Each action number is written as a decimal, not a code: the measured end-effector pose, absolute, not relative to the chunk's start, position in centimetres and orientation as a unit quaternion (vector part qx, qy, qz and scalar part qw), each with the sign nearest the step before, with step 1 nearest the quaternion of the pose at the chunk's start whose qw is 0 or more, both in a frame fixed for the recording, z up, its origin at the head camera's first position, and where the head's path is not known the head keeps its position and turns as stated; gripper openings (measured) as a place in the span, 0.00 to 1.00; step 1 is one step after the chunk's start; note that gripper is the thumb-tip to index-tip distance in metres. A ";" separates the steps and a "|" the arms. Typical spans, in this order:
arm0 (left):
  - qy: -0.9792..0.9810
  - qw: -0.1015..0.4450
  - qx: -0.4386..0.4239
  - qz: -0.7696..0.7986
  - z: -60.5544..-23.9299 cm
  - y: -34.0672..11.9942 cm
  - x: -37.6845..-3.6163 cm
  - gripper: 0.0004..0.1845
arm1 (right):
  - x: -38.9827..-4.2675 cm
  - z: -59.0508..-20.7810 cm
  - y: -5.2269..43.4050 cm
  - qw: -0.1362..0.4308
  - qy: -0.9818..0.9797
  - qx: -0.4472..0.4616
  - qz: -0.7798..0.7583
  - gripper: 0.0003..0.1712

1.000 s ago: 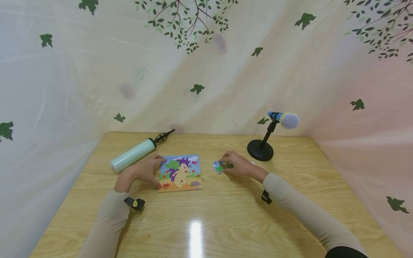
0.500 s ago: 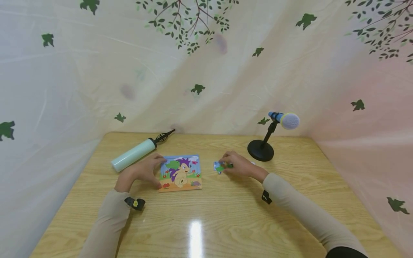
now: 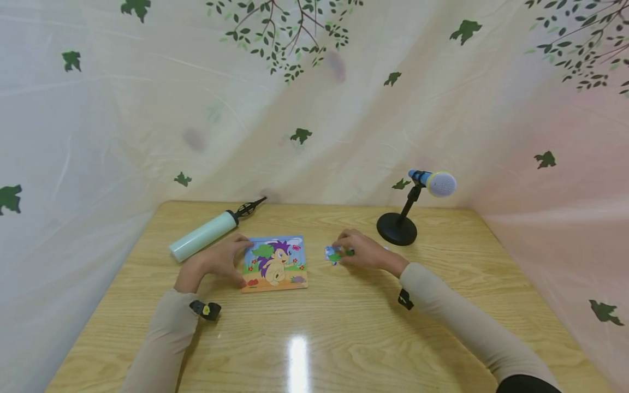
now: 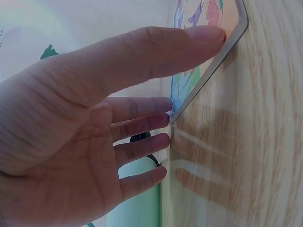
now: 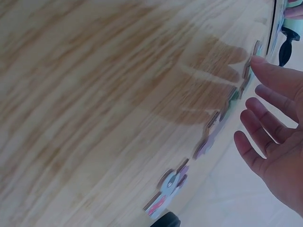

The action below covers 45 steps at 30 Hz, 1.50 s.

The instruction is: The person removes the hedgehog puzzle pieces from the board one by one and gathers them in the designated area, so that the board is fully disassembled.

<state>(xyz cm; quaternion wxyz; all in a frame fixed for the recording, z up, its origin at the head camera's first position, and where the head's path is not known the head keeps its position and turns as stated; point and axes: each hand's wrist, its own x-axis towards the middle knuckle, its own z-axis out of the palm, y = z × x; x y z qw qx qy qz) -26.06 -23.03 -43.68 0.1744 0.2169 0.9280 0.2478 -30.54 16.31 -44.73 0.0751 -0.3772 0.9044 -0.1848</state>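
Blue-and-orange picture board (image 3: 277,265) meets my spread left hand (image 3: 219,259); puzzle pieces (image 3: 330,251), I judge, await placing, touched by my loosely spread right hand (image 3: 362,251)

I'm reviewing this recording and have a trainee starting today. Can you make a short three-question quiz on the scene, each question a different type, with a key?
1. Multiple choice. In the head view, the left grip is at which part of the picture board?
A) right edge
B) left edge
C) centre

2. True or false? The pale green pump stands upright on its end.

3. Fill the gap. The loose puzzle pieces lie closer to the ____ grip.

Key:
1. B
2. False: the pale green pump lies on its side.
3. Right: they are by the right grip.
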 end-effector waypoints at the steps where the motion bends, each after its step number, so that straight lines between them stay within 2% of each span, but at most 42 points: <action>1: 0.928 0.174 0.217 0.248 -43.7 -23.0 -26.1 0.54 | -30.5 -44.7 16.2 0.076 0.904 -0.378 -0.187 0.25; 14: 0.927 0.177 0.221 0.248 -43.6 -23.1 -26.1 0.54 | -30.0 -43.8 11.8 0.079 0.885 -0.401 -0.223 0.25; 27: 0.929 0.176 0.216 0.243 -43.7 -23.1 -26.2 0.54 | -29.9 -44.2 6.0 0.118 0.876 -0.430 -0.186 0.26; 32: 0.930 0.177 0.213 0.241 -43.6 -23.0 -26.1 0.54 | -29.8 -44.0 5.3 0.144 0.878 -0.421 -0.175 0.25; 45: 0.928 0.175 0.217 0.246 -43.4 -23.3 -26.0 0.54 | -31.0 -44.0 4.5 0.163 0.865 -0.442 -0.175 0.26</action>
